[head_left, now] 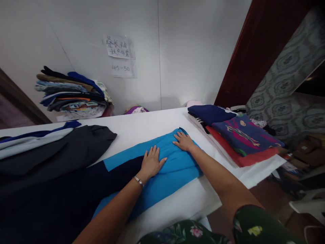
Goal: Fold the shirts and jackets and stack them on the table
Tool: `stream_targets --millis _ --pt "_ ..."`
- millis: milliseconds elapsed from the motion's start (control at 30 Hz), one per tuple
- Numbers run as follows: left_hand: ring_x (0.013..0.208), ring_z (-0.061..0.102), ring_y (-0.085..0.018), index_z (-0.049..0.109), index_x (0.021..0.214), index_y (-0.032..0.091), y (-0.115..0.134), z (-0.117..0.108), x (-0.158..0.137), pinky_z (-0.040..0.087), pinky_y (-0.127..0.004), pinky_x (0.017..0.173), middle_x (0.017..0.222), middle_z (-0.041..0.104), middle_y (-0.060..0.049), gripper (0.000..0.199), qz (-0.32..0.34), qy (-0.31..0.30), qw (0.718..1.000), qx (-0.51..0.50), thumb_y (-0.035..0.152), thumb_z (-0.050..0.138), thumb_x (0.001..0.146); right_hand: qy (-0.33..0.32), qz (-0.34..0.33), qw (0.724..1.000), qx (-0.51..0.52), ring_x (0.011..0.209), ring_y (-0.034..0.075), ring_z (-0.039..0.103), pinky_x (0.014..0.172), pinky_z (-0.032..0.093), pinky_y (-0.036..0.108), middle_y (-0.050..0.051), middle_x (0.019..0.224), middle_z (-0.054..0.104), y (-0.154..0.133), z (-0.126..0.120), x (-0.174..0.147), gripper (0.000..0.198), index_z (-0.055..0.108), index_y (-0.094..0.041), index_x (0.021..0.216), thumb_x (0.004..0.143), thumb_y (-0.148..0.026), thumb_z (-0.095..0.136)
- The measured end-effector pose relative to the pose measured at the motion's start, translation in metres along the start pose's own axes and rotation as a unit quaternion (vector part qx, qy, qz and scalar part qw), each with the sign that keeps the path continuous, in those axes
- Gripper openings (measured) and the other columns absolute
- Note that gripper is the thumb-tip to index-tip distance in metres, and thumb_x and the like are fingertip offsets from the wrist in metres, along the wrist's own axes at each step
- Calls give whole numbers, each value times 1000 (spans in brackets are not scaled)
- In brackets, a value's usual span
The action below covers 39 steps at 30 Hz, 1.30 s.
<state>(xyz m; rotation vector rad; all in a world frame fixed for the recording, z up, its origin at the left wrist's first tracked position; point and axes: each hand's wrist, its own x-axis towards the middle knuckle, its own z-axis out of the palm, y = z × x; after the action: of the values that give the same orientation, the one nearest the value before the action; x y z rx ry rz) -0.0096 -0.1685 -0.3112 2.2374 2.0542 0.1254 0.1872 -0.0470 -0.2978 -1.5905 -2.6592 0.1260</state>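
A bright blue garment (175, 176) with a dark navy part (119, 173) lies spread on the white table (137, 125). My left hand (153, 162) rests flat on its middle, fingers apart, with a metal bracelet on the wrist. Farther right, my right hand (183, 140) lies on the blue cloth near its far edge, fingers spread. Wrinkles run through the fabric between and below the hands. The garment's left side merges with dark cloth, so I cannot tell where it ends.
Grey and blue clothes (76, 145) lie loose on the left. A folded pile (238, 135) sits at the table's right end. Behind the table stands a tall stack of folded clothes (73, 91). Handwritten paper signs (120, 47) hang on the white wall.
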Motion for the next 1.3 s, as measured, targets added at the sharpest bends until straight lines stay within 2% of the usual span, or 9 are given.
stream_targets --millis 167,400,633,733,833,933,1100,1200,1300 --pt "147 23 -31 33 150 8 -2 11 -3 18 -51 120 158 27 -17 77 -3 10 1000 3 60 29 93 23 19 999 -44 148 31 18 115 19 54 13 161 22 -5 23 -2 62 34 -18 151 99 -51 32" --pt "147 24 -30 34 149 8 -1 9 -5 17 -50 120 158 29 -17 75 -7 18 1000 -4 57 31 93 -40 34 998 45 149 28 14 116 19 51 10 162 16 6 6 -8 68 27 -23 154 96 -59 33" --pt "146 26 -31 36 148 9 -1 10 -3 18 -52 119 157 30 -17 72 -6 26 1000 -10 55 33 93 -44 39 998 -7 150 28 10 118 11 55 13 162 15 1 21 -24 65 30 -14 152 98 -50 31" --pt "147 25 -31 36 148 10 -2 11 -3 17 -51 119 157 30 -17 71 -7 23 1000 -21 55 33 93 -66 34 993 92 150 28 13 119 14 52 12 161 20 10 8 -19 67 36 -16 150 95 -54 41" --pt "146 25 -31 36 148 10 -3 12 -3 17 -51 119 157 31 -18 72 -5 29 999 -29 56 33 93 -11 96 949 301 145 25 30 117 24 41 8 154 38 37 -13 -18 65 48 -21 143 88 -53 55" --pt "146 25 -31 35 148 8 -3 12 -3 17 -51 119 157 30 -18 73 -1 31 999 -34 56 32 93 51 190 892 407 134 27 47 110 38 41 9 141 55 67 -23 -28 56 59 -19 132 86 -52 58" --pt "147 23 -31 32 150 7 -4 10 -3 16 -51 120 158 27 -17 74 -4 19 999 -33 56 30 94 -18 244 844 477 96 25 69 85 55 39 15 102 75 85 -8 -55 56 70 -11 106 86 -61 55" --pt "147 23 -31 33 149 7 -3 10 -3 16 -50 120 158 27 -17 74 -4 23 999 -26 56 31 94 -57 236 814 528 92 24 71 85 56 38 14 99 75 80 -3 -62 58 71 -11 103 88 -64 50" --pt "147 23 -31 32 150 8 -3 10 -2 16 -49 120 159 27 -17 74 -5 19 1000 -22 56 30 94 -127 205 750 616 97 24 70 94 53 41 12 104 75 73 -8 -62 56 71 -15 107 89 -63 48"
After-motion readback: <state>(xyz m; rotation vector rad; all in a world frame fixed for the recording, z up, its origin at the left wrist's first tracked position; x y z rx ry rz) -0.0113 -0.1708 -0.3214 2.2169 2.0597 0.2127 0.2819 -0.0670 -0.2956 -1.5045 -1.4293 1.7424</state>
